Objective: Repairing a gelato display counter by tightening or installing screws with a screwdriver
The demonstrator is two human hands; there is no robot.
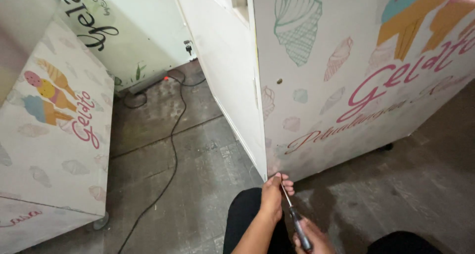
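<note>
Grey concrete floor (pixel 198 150) with a black cable (pixel 173 135), between white ice-cream-patterned cabinets (pixel 54 130).

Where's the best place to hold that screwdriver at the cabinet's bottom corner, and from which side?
Grip the dark handle from below and behind, as the right hand does. The screwdriver slants up toward the cabinet corner, so its thin shaft suits only steadying by the left hand.

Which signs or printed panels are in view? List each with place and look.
Cabinet side panel, right above both hands: white, pink script, pastel cone drawings, orange-teal ice cream.
Cart panel, left: white, slanted, pink script, coloured scoops on cones.
Back panel, top left: white, black script, small green leaves.
</note>
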